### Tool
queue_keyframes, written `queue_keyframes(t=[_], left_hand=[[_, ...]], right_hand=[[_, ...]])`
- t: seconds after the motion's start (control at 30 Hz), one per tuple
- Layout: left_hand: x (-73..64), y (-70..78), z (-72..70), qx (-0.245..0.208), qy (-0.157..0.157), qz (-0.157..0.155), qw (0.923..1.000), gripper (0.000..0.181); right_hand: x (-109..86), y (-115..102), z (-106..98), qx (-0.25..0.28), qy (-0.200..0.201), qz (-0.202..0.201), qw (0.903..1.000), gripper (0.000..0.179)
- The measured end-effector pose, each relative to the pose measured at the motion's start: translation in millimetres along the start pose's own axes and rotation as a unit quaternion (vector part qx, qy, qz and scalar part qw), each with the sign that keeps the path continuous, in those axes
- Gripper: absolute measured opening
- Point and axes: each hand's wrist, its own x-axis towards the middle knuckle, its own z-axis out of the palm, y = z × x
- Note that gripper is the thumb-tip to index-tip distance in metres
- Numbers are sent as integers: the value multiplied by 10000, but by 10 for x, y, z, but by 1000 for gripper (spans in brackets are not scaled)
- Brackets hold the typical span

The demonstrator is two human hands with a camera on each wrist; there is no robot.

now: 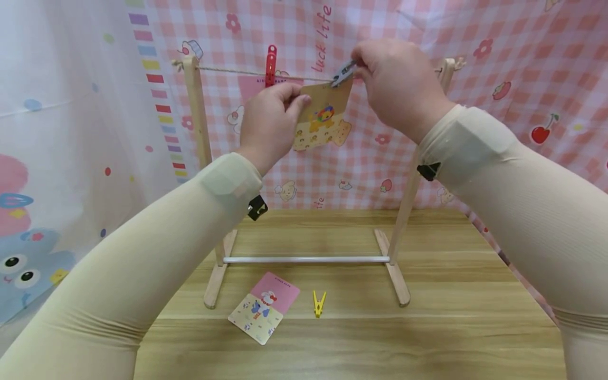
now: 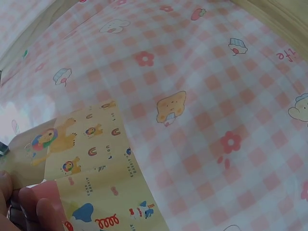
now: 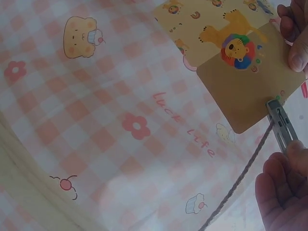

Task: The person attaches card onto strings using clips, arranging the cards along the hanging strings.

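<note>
In the head view my left hand (image 1: 273,119) pinches the left edge of a tan and yellow card (image 1: 315,119) with a lion on it, up at the rope (image 1: 228,70). My right hand (image 1: 396,79) holds a grey clothespin (image 1: 343,74) between thumb and fingers. Its jaws sit over the card's top edge at the rope, which the right wrist view shows running to the clothespin (image 3: 281,122). Just left, a red clothespin (image 1: 271,66) stands on the rope over a pink card (image 1: 248,87), partly hidden behind my left hand.
A wooden stand with two posts (image 1: 197,111) carries the rope, with a white bar (image 1: 306,259) low between its feet. On the wooden table (image 1: 451,316) lie a pink and yellow card (image 1: 264,307) and a yellow clothespin (image 1: 319,304). A checked pink curtain (image 1: 380,174) hangs behind.
</note>
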Motion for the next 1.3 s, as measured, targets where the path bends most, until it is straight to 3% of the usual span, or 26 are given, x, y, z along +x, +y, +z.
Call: queue_keyframes(t=[0.6, 0.87, 1.3], left_hand=[[7, -13, 32, 270, 78, 49, 9996, 30], [-6, -9, 38, 272, 52, 90, 9996, 30], [-13, -1, 61, 180, 56, 115, 9998, 29]], right_hand=[[-25, -11, 65, 6, 186, -562, 9982, 27], [-2, -33, 62, 88, -34, -310, 9995, 28], [23, -61, 76, 247, 37, -49, 9997, 28]])
